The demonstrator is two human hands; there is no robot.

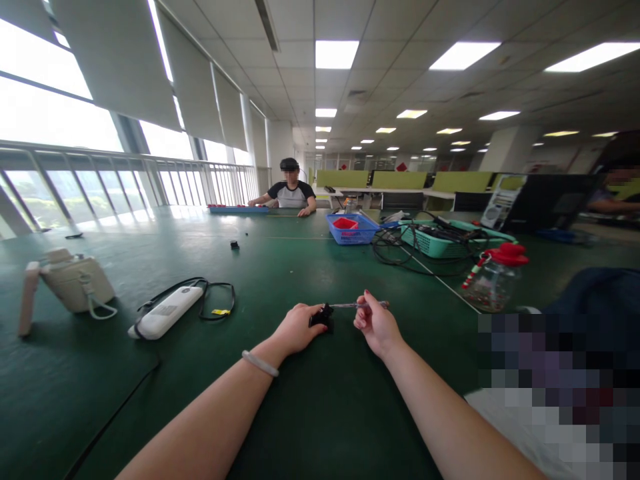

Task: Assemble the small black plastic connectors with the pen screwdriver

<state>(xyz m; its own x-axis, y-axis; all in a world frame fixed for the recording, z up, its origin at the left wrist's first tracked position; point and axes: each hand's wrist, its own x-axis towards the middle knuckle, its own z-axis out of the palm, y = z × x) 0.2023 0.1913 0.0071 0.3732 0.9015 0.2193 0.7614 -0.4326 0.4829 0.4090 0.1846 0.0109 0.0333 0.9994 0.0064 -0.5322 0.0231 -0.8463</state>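
Note:
My left hand (299, 328) is closed around a small black part (320, 316) just above the green tabletop (320, 407). What kind of part it is, I cannot make out. Between the fingers of my right hand (379, 325) is a thin metal screwdriver-like tool (347, 305), lying nearly level and pointing left. The tool's tip reaches the upper edge of the black part; whether it is seated in it is too small to tell. A pale bracelet (260, 363) circles my left wrist.
To the left lie a white device (167, 312) with a black strap and a beige pouch (77, 283). A blue basket (353, 232), a green basket (440, 241) with cables and a red-lidded jar (493, 283) stand right. Another small black piece (235, 245) lies ahead. A person (291, 192) sits opposite.

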